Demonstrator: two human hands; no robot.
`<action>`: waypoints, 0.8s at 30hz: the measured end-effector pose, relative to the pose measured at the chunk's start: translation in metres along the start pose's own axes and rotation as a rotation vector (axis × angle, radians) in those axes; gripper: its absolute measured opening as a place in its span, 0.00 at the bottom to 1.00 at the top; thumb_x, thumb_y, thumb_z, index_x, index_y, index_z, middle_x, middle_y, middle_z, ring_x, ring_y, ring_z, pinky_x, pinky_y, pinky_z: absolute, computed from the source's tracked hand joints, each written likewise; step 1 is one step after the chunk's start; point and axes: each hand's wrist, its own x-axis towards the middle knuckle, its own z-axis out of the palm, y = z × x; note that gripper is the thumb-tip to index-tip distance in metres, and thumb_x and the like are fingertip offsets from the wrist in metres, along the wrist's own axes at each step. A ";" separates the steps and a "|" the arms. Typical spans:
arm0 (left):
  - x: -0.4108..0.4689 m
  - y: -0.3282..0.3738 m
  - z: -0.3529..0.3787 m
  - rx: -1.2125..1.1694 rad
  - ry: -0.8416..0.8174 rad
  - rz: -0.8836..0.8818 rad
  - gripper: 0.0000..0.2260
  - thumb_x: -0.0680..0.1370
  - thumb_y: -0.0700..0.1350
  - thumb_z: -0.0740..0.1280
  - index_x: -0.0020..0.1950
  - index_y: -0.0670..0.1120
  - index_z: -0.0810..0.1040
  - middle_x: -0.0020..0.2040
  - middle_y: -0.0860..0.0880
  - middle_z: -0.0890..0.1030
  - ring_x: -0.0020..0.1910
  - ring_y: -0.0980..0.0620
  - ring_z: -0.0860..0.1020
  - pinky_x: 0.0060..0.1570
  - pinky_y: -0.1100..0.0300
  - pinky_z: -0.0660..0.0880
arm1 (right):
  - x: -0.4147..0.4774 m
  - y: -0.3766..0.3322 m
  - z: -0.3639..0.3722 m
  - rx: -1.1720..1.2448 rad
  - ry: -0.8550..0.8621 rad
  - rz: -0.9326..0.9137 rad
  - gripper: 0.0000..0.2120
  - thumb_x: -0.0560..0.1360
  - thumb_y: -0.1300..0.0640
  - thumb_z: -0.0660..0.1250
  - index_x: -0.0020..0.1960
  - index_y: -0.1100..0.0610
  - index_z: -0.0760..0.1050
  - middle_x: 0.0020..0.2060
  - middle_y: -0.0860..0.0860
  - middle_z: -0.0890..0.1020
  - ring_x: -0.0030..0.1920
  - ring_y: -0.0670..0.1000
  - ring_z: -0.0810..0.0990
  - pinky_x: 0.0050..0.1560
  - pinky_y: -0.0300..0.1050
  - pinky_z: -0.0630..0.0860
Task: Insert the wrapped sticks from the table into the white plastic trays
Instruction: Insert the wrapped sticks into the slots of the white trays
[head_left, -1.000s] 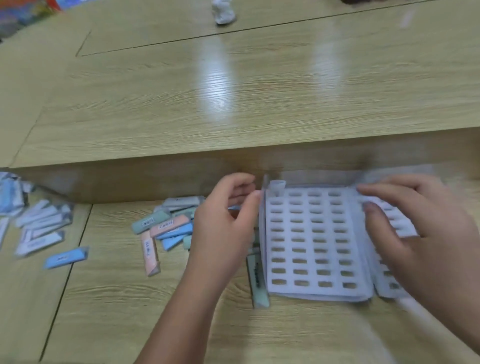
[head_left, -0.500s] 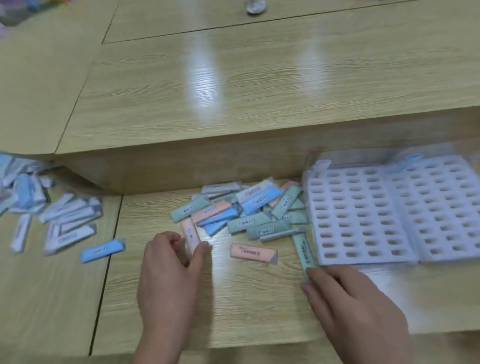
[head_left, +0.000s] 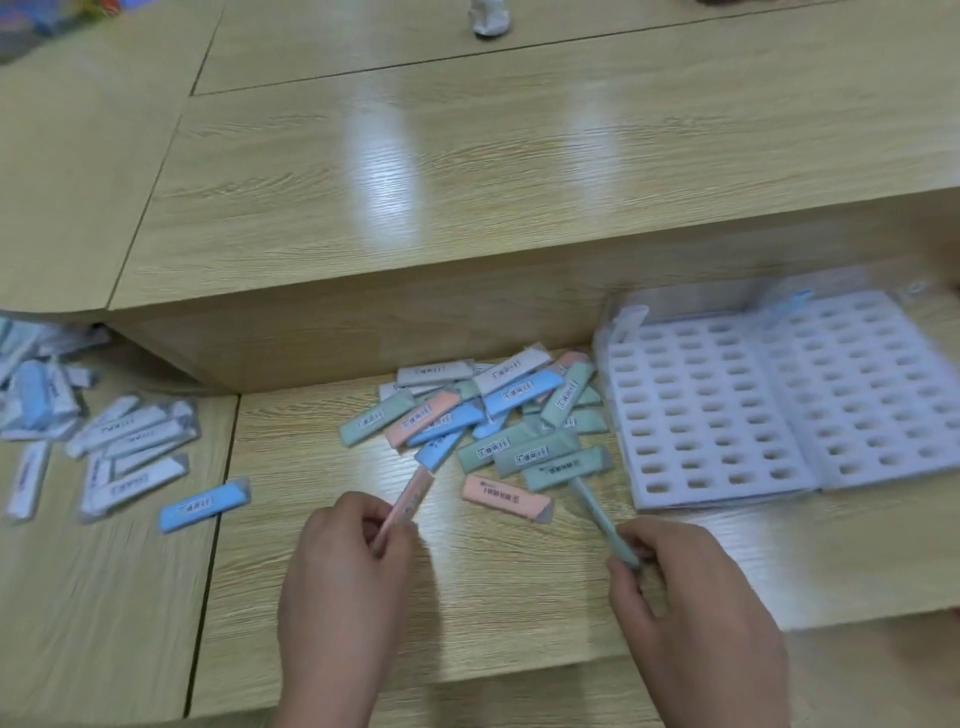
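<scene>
Presently, both hands are engaged, each holding one wrapped stick above the table (head_left: 467, 613), to the left of the white plastic trays (head_left: 727, 415).

Left hand (head_left: 348, 566): fingers and thumb curled, pinching the near end of a pink stick (head_left: 408, 499). Its long axis runs diagonally, with the free end pointing away from the person and leaning toward the trays, reaching the near edge of the pile.

Right hand (head_left: 685, 597): fingers curled, pinching the near end of a green stick (head_left: 597, 506). Its long axis also runs diagonally, but the free end leans away from the trays, toward the pile. This hand lies just in front of the trays' near left corner.

Trays: two white slotted panels lie flat, side by side with their edges touching, long sides running away from the person. A pale piece stands at the far left corner, too blurred to identify.

Pile of sticks (head_left: 498, 415): green, blue, pink and white wrappers overlap at mixed angles, just beside the trays' left edge. One pink stick (head_left: 506, 498) lies flat and apart from the pile on its near side, long axis roughly crosswise.

Farther left of the trays, a single blue stick (head_left: 204, 505) lies alone, long axis roughly crosswise. A spread of white-wrapped sticks (head_left: 130, 447) lies beyond it, well apart from the trays.
</scene>
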 end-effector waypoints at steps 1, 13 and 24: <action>-0.002 0.001 -0.002 -0.011 0.005 0.008 0.06 0.75 0.51 0.69 0.39 0.56 0.74 0.38 0.53 0.78 0.37 0.55 0.75 0.34 0.54 0.71 | 0.001 -0.001 -0.002 0.030 -0.015 0.024 0.19 0.62 0.62 0.80 0.48 0.46 0.80 0.40 0.42 0.79 0.38 0.45 0.78 0.34 0.38 0.72; -0.020 0.098 0.010 -0.318 -0.053 0.317 0.07 0.76 0.46 0.70 0.45 0.61 0.82 0.40 0.56 0.80 0.35 0.60 0.79 0.36 0.73 0.71 | 0.050 0.047 -0.072 0.661 0.118 0.154 0.22 0.68 0.65 0.78 0.47 0.37 0.83 0.42 0.44 0.83 0.39 0.41 0.81 0.43 0.25 0.74; 0.003 0.225 0.085 -0.108 -0.016 0.592 0.09 0.81 0.49 0.62 0.57 0.53 0.80 0.48 0.61 0.74 0.45 0.66 0.73 0.45 0.74 0.67 | 0.155 0.155 -0.131 0.710 0.140 0.179 0.14 0.68 0.46 0.70 0.54 0.41 0.77 0.47 0.45 0.83 0.44 0.47 0.84 0.45 0.35 0.80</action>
